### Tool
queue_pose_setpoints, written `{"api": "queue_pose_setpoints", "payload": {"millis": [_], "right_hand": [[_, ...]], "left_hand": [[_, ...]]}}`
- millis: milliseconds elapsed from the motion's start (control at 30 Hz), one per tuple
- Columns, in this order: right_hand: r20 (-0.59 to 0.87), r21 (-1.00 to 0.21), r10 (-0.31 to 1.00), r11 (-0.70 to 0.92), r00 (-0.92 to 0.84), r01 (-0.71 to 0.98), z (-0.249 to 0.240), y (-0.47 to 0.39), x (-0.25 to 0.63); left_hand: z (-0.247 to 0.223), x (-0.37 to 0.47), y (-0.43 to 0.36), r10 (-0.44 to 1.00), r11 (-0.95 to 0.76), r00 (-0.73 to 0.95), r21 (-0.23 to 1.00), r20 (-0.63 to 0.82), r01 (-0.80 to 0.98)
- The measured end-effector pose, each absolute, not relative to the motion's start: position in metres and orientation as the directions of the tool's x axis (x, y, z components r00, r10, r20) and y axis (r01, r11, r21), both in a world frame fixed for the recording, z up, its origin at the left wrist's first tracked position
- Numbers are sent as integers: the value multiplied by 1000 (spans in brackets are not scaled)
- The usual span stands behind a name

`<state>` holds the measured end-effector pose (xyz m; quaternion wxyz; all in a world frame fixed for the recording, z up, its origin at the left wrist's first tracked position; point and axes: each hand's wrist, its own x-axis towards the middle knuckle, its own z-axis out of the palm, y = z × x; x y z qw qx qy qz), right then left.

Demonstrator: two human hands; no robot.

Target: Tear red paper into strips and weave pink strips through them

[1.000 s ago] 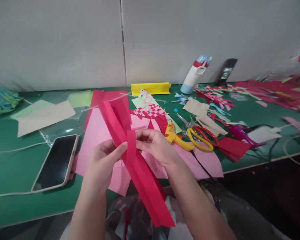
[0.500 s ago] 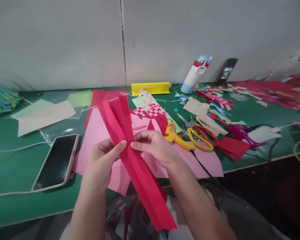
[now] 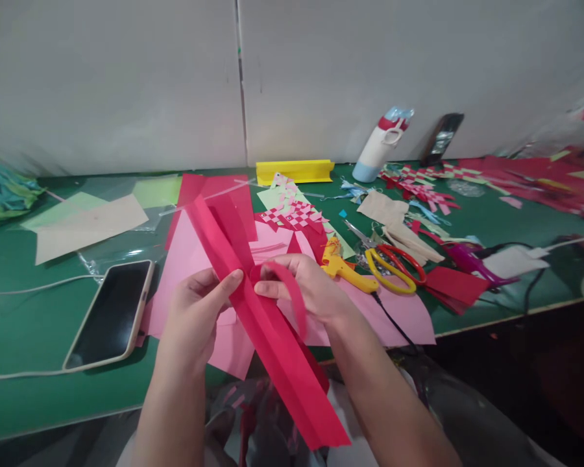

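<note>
A long red paper sheet (image 3: 272, 347) with lengthwise folds slants across the middle, its lower end over my lap. My left hand (image 3: 199, 308) is closed on its left edge, thumb on top. At the right edge of the sheet, my right hand (image 3: 304, 285) pinches the paper; a narrow red strip (image 3: 294, 292) curls back over its fingers. Whether that strip is still joined to the sheet I cannot tell. Under both hands lie pink paper sheets (image 3: 180, 253). Close by on the right are a yellow glue gun (image 3: 348, 272) and scissors (image 3: 394, 269) with red and yellow handles.
A phone (image 3: 111, 316) lies at left with cables near it. Woven paper fish (image 3: 292, 214) and a yellow folded strip (image 3: 294, 172) sit behind. Farther right stand a bottle (image 3: 382, 146) and a dark upright object (image 3: 442, 139); a purple tool (image 3: 472, 259) lies nearer the table's edge.
The narrow strip on the right, upright before, now bends down over my right hand. My left hand has barely moved, still gripping the sheet.
</note>
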<state>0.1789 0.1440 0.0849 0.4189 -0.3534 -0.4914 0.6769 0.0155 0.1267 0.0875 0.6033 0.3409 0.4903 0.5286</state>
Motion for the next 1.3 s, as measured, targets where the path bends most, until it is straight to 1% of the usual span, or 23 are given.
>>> {"api": "queue_pose_setpoints", "payload": {"millis": [67, 133, 233, 300, 533, 800, 900, 1067, 1300], "right_hand": [[-101, -960, 914, -192, -392, -201, 84, 145, 179], [-123, -953, 927, -210, -355, -219, 80, 147, 178], [-99, -948, 943, -187, -319, -259, 73, 149, 177], [-84, -948, 949, -170, -304, -269, 71, 149, 177], [-63, -959, 949, -143, -308, -244, 68, 150, 179], [7, -961, 950, -80, -313, -265, 72, 149, 178], [-3, -960, 946, -94, -324, -264, 73, 149, 179], [-48, -969, 946, -123, -321, -216, 71, 149, 180], [21, -969, 944, -61, -329, -238, 74, 149, 178]], "left_hand": [[89, 16, 126, 971, 208, -50, 930, -234, -304], [90, 16, 126, 971, 222, -22, 929, -239, -296], [90, 15, 126, 971, 241, 65, 941, -232, -238], [89, 14, 126, 969, 243, 82, 949, -231, -200], [91, 14, 124, 964, 267, 62, 940, -259, -211], [88, 15, 126, 971, 237, 51, 940, -232, -246], [89, 15, 125, 970, 242, 33, 936, -241, -256], [92, 15, 124, 966, 255, 23, 929, -258, -269], [92, 17, 125, 972, 226, -8, 938, -236, -261]]}}
